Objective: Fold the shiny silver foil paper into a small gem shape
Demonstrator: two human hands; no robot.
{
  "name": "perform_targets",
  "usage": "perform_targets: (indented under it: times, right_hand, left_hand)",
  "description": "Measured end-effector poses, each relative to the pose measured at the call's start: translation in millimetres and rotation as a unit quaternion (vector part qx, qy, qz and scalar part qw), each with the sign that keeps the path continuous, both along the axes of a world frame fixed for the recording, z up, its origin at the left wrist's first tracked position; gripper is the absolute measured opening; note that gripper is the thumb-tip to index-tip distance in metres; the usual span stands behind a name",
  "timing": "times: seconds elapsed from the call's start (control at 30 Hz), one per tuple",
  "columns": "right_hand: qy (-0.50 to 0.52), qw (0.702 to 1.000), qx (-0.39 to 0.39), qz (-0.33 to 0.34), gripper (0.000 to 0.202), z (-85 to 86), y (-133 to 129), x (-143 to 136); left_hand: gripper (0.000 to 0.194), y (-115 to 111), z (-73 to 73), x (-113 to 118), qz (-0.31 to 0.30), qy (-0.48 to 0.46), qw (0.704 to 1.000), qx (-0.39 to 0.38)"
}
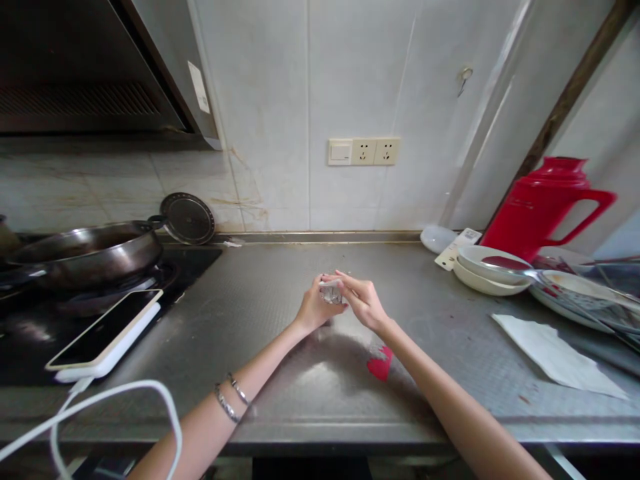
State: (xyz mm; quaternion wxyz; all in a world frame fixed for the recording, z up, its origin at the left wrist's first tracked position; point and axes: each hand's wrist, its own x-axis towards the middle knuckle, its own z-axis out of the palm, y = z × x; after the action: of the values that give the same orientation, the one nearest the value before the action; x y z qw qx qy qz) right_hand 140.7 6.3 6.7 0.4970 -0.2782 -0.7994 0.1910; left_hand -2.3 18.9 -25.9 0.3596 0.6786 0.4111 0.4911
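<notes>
Over the middle of the metal counter, my left hand is wrapped round a small clear, shiny vessel that looks like a glass. My right hand meets it from the right, its fingers together over the top of the glass. A bit of white shows at the rim under these fingers; whether it is tissue or the rim itself I cannot tell. Both hands hide most of the glass. A torn pink-red heart sticker lies on the counter below my right wrist.
Left, a steel pan sits on the black stove, near a phone on a white cabled block. Right are stacked bowls, a white tissue, plates with utensils, and a red thermos. Wall sockets are behind.
</notes>
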Motion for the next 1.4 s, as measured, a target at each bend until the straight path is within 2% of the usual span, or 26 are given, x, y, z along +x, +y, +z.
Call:
perform_targets:
  times: [0.07,0.17,0.23,0.33,0.47,0.6,0.67,0.77,0.83,0.93,1.03,1.13,1.27,1.4]
  right_hand:
    - [0.071,0.995,-0.049,-0.057,0.038,0.3,3,1]
    - [0.118,0.983,-0.059,-0.125,0.037,-1.6,10,3]
    - [0.078,0.989,-0.037,-0.117,0.033,-4.0,12,3]
    - [-0.018,0.997,0.037,-0.07,0.031,-6.9,11,1]
    - [-0.119,0.982,0.136,-0.049,0.035,-6.4,5,-2]
    - [-0.161,0.969,0.179,-0.056,0.037,-3.5,1,-4]
    - [-0.156,0.968,0.188,-0.05,0.037,-1.8,-2,-5]
    - [-0.121,0.979,0.166,-0.013,0.036,1.5,-7,-6]
    - [-0.075,0.99,0.123,-0.001,0.033,3.8,-9,-5]
    - [0.049,0.995,0.042,-0.077,0.03,5.5,-4,-1]
    - [0.146,0.973,-0.012,-0.176,0.033,3.4,7,6]
    - [0.126,0.975,-0.034,-0.182,0.034,-2.1,16,8]
    - [0.064,0.991,-0.03,-0.116,0.032,-11.1,18,3]
    - [0.049,0.996,0.002,-0.077,0.031,-15.5,14,-2]
  left_hand:
    - [0.071,1,-1.1,-1,0.018,0.007,1.0,-0.008]
    - [0.078,0,-1.7,-1,0.041,0.016,0.999,-0.021]
    - [0.078,-2,-1.3,-1,0.037,0.017,0.999,-0.017]
    - [0.076,-4,0.7,0,0.02,0.014,1.0,-0.014]
    - [0.065,-5,3.6,0,0.018,0.023,1.0,-0.006]
    - [0.058,0,1.4,-2,0.04,0.034,0.999,0.008]
    - [0.061,3,-1.5,-4,0.052,0.042,0.998,0.005]
    - [0.074,7,-4.3,-7,0.057,0.037,0.998,-0.017]
    - [0.075,8,-2.8,-8,0.046,0.019,0.998,-0.044]
    - [0.062,8,3.8,-9,0.025,-0.025,0.996,-0.08]
    - [0.058,3,10.6,-7,0.001,-0.08,0.99,-0.115]
    - [0.057,-2,13.2,-4,-0.026,-0.101,0.984,-0.143]
    - [0.055,-6,12.5,-2,-0.055,-0.11,0.979,-0.16]
    - [0.054,-5,14.5,-2,-0.043,-0.106,0.977,-0.178]
